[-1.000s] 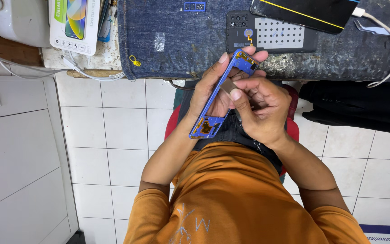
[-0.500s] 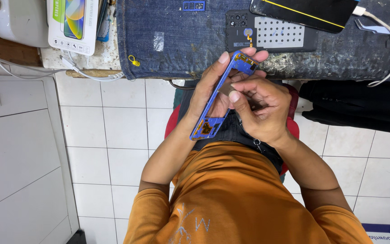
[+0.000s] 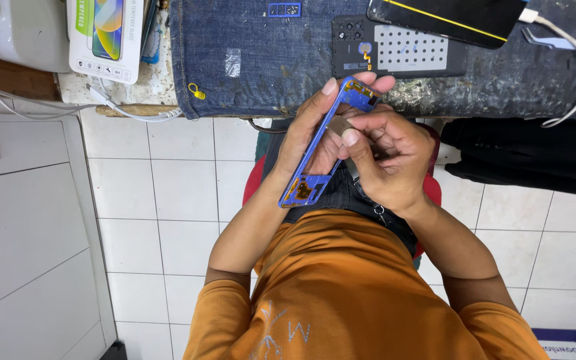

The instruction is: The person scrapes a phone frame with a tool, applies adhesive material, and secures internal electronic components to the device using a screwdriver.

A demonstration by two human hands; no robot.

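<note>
**Phone frame held, work in progress**

Blue phone frame point(image 3: 321, 143) was gripped along its edge by left hand point(image 3: 315, 130), above the lap. Right hand point(image 3: 388, 157) was pinched inside it. Back cover point(image 3: 395, 50) lay off on denim mat point(image 3: 255, 53); frame appeared stripped, unfinished.

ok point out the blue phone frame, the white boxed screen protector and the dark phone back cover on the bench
blue phone frame point(image 3: 316, 152), head view, on its long side rail
white boxed screen protector point(image 3: 105, 37), head view, middle of the box front
dark phone back cover point(image 3: 401, 48), head view, on its dotted grey panel
</note>
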